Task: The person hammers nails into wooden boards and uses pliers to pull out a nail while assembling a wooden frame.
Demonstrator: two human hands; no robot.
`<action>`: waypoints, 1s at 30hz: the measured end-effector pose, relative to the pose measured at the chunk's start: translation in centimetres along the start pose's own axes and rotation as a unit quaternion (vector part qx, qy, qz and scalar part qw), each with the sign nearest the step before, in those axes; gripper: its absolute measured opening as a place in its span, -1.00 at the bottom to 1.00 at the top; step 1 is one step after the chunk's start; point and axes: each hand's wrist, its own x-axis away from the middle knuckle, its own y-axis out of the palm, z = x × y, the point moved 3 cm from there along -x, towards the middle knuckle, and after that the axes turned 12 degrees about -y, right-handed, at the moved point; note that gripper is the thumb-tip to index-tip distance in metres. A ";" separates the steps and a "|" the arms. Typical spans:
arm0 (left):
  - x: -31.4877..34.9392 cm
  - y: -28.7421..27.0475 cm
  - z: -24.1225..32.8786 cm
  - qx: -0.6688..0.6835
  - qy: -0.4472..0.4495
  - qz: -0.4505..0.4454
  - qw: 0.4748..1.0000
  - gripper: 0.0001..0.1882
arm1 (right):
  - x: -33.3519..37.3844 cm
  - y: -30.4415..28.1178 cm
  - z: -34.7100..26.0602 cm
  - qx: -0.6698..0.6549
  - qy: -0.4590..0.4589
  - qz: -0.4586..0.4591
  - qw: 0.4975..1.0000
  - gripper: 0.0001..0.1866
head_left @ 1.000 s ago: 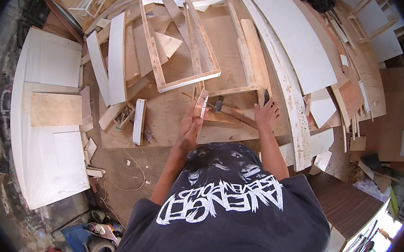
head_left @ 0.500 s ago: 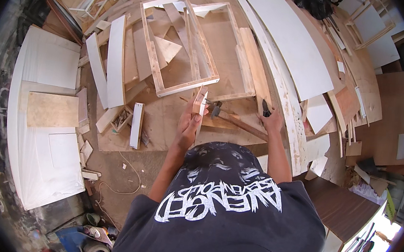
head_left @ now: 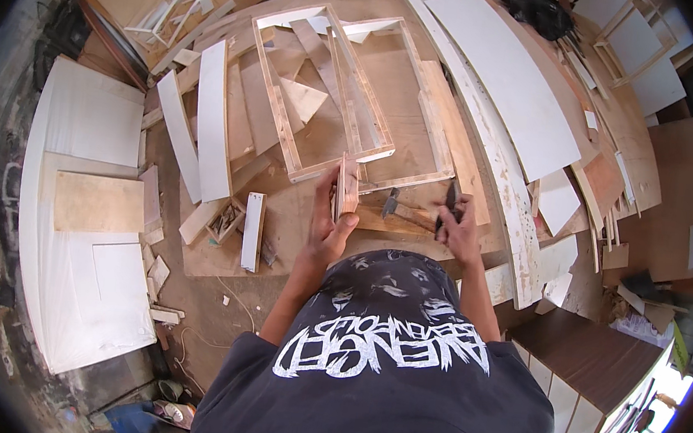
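My left hand (head_left: 330, 230) is closed round a short wooden piece (head_left: 347, 190), held upright just in front of the near corner of a long wooden frame. My right hand (head_left: 462, 231) is closed on a black pliers-like tool (head_left: 452, 196), its upper end pointing away from me; the fingers are slightly blurred. A hammer (head_left: 392, 205) lies on the table between my hands, head to the left, with the end of its handle hidden by my right hand. Two overlapping wooden frames (head_left: 380, 137) lie flat just beyond my hands.
White boards (head_left: 506, 82) and long strips lie on the right of the worktable (head_left: 292, 268). Narrow white panels (head_left: 216, 123), offcuts and a small wooden box (head_left: 224, 221) are at left. A large white panel (head_left: 84, 301) stands left; a dark brown cabinet (head_left: 581, 361) stands near right.
My right hand has moved left with the black tool and now covers part of the hammer handle. My left hand has turned the wooden piece more upright. The view has shifted slightly.
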 end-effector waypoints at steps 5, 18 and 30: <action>-0.9 0.8 2.6 -0.023 0.056 0.017 0.998 0.00 | 2.5 8.2 -10.7 -0.114 -0.110 -0.119 0.980 -0.56; -2.1 -1.0 3.9 -0.028 0.094 0.043 0.994 0.10 | 2.1 12.9 -18.0 0.107 -0.298 -0.165 0.934 -0.57; -3.1 -0.8 1.5 -0.045 0.157 0.073 0.984 0.14 | 2.0 14.2 -17.9 0.168 -0.333 -0.135 0.918 -0.64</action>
